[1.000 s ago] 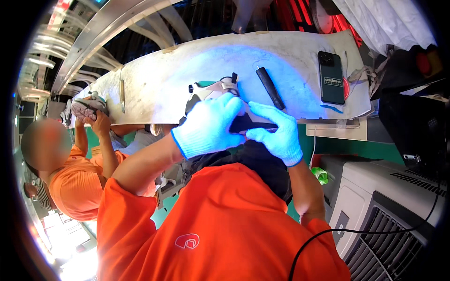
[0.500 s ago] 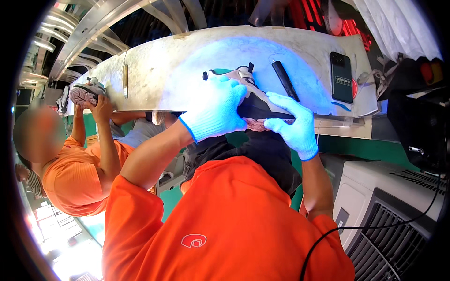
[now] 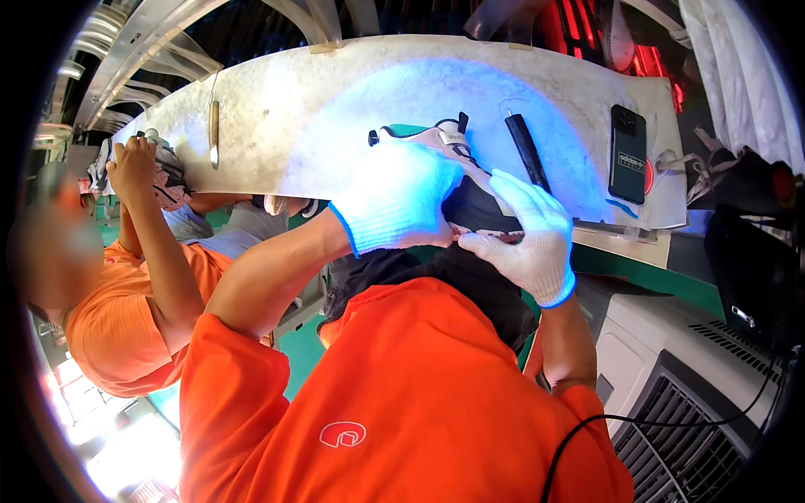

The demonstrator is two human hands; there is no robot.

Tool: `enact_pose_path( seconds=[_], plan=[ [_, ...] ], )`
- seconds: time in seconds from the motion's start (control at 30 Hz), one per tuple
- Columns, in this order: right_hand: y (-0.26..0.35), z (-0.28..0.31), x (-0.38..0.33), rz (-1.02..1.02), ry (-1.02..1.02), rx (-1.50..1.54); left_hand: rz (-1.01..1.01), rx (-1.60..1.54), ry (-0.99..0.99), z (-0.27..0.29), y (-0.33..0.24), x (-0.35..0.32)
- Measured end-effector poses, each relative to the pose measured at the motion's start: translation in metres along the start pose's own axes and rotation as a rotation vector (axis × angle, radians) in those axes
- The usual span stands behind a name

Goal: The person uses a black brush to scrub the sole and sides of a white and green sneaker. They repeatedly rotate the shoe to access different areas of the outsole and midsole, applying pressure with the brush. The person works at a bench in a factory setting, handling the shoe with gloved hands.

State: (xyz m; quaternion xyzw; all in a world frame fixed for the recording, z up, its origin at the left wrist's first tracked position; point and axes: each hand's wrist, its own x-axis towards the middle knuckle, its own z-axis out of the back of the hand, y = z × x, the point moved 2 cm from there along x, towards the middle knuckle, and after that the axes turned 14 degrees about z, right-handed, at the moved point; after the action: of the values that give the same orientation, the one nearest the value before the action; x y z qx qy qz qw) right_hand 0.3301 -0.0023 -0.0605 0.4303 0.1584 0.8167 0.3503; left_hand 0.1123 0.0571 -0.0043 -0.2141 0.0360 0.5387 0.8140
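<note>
A sneaker [image 3: 480, 206] with a black and pale upper and a green lining lies at the near edge of the worktable, under bluish light. My left hand [image 3: 402, 199], in a white knit glove with a blue cuff, is closed over its side and covers much of it. My right hand [image 3: 527, 241], gloved alike, grips the toe end, with the fingers on top and the thumb low by the sole. Most of the sole is hidden by both hands. Beyond the sneaker lies a slim black stick-shaped tool [image 3: 527, 152] with a thin wire at its end.
A phone [image 3: 627, 159] and a blue strip [image 3: 621, 207] lie on the right of the worktable [image 3: 268, 101]. A wooden-handled blade [image 3: 214, 138] lies on the left. There a co-worker in orange [image 3: 134, 318] handles another shoe [image 3: 170, 176]. A grey-white machine [image 3: 637, 335] stands right.
My left hand has slid a little toward the toe, and my right hand has come in closer beneath it. The sole shows less. The co-worker's hand has moved up over the other shoe.
</note>
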Motion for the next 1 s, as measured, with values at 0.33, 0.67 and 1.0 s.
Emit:
enact_pose_path(
  seconds=[0.33, 0.67, 1.0],
  plan=[
    [0.021, -0.003, 0.015, 0.108, 0.228, -0.179, -0.114, -0.046, -0.135, -0.005, 0.002, -0.01],
    [0.027, -0.007, 0.032, 0.038, 0.233, -0.155, 0.007, -0.034, -0.031, -0.001, 0.008, -0.004],
    [0.015, -0.005, 0.036, -0.127, 0.106, 0.001, 0.004, -0.099, -0.021, 0.006, 0.011, 0.009]
  ],
)
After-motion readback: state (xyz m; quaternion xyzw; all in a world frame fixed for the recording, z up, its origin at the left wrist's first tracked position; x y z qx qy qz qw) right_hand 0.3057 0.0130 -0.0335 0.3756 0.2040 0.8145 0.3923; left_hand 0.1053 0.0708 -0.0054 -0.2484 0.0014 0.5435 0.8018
